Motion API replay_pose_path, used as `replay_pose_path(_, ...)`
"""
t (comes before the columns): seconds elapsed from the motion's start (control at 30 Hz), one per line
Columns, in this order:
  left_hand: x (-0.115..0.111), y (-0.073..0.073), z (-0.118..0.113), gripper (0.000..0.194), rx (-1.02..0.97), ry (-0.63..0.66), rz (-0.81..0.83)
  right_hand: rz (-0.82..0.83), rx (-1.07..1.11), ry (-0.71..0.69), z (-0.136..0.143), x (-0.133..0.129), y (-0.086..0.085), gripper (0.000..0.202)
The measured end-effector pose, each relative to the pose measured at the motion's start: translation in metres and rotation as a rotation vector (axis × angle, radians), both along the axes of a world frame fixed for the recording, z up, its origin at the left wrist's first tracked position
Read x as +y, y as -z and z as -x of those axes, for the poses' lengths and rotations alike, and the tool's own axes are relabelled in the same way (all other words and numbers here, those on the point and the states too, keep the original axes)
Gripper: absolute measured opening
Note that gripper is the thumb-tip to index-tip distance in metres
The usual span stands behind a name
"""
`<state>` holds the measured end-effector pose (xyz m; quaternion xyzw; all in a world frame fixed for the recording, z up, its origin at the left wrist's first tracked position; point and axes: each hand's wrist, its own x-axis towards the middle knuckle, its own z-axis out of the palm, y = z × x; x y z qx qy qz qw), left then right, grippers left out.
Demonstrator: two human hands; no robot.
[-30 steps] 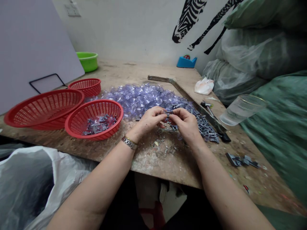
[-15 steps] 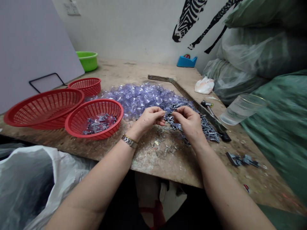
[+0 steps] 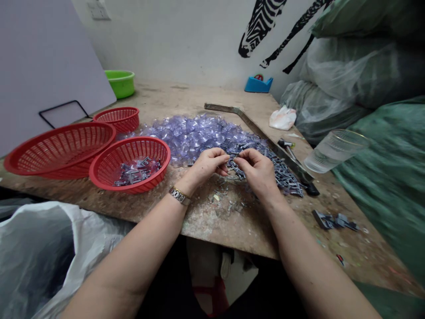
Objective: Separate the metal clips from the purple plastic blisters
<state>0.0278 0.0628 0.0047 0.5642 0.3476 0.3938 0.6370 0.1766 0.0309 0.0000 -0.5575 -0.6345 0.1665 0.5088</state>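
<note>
My left hand (image 3: 211, 163), with a metal watch (image 3: 179, 196) at its wrist, is pinched at the near edge of the pile of clear purplish plastic pieces (image 3: 195, 133). Just right of it, my right hand (image 3: 255, 170) is pinched too, its fingertips a small gap from the left ones. What either pinch holds is too small to make out. Small grey parts (image 3: 285, 175) lie heaped behind and to the right of my right hand. More grey and clear parts (image 3: 136, 171) lie in the front red basket (image 3: 130, 144).
Two more red baskets (image 3: 59, 148) stand at the left, a green basin (image 3: 122, 84) behind them. A bent metal bar (image 3: 259, 131) borders the pile. Right of it are a tilted glass (image 3: 334, 150) and dark grey blocks (image 3: 335, 220). A blue tape dispenser (image 3: 258, 84) stands at the back.
My right hand has moved slightly left, closer to my left hand. My left hand has stayed almost in place.
</note>
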Motion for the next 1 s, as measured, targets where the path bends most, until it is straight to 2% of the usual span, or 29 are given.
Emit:
replay_pose_path(0.27, 0.001, 0.002, -0.001, 0.020, 0.101, -0.030, -0.167, -0.126, -0.283, 0.071, 0.004, -0.003, 0.001, 0.016)
replay_pose_path(0.4, 0.002, 0.002, 0.000, 0.019, 0.126, 0.010, -0.218, -0.119, -0.348, 0.072, 0.006, -0.006, -0.001, 0.017)
replay_pose_path(0.67, 0.002, 0.000, 0.006, 0.015, 0.115, 0.125, -0.228, 0.034, -0.126, -0.006, 0.000, -0.001, 0.002, 0.019)
replay_pose_path(0.8, 0.003, 0.003, 0.002, 0.017, 0.161, 0.055, -0.241, 0.088, -0.060, -0.056, -0.003, 0.003, 0.005, 0.019)
replay_pose_path(1.0, 0.003, 0.005, -0.001, 0.018, 0.145, -0.008, -0.238, 0.038, -0.078, -0.089, -0.005, 0.004, 0.004, 0.017)
